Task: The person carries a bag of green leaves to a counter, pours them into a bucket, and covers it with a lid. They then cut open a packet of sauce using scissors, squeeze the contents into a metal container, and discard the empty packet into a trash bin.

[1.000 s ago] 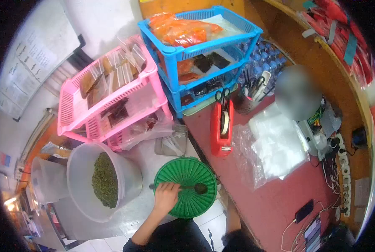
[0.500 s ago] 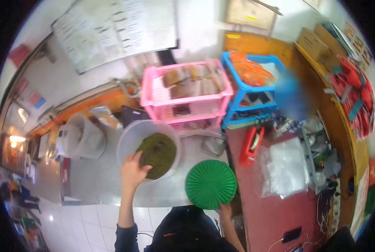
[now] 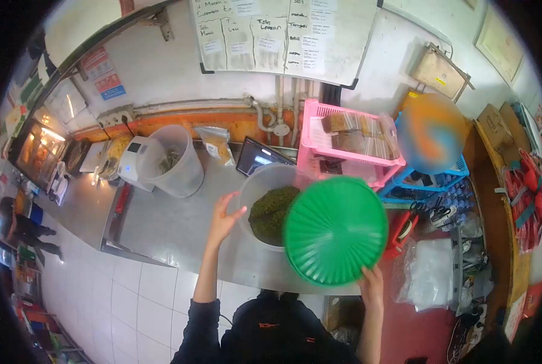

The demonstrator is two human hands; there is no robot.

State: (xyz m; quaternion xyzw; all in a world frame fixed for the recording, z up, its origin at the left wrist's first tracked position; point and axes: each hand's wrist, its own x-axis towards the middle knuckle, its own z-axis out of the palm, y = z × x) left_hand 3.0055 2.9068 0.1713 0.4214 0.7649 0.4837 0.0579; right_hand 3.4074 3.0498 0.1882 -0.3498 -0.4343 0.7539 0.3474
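Note:
My right hand (image 3: 372, 285) grips the lower right edge of a round green ribbed lid (image 3: 336, 232), which is raised and covers the right part of a translucent tub (image 3: 245, 209). Inside the tub lies a dark green, crumbly heap (image 3: 271, 212). At the tub's left rim, my left hand (image 3: 225, 219) is open, fingers spread, with nothing in it. Whether its fingertips touch the rim is hard to tell.
On the metal counter (image 3: 162, 227) are another translucent bucket (image 3: 184, 170), a white device (image 3: 138, 162), a tablet (image 3: 262, 156) and a pouch (image 3: 215, 144). Pink (image 3: 350, 155) and blue racks stand behind. A red tape dispenser (image 3: 403, 233) and plastic bags (image 3: 427, 273) lie right. A person (image 3: 31, 233) is far left.
The green lid has been lifted from the counter's right side to over the tub's right part. My left hand has moved off the heap to the rim. The view has turned left.

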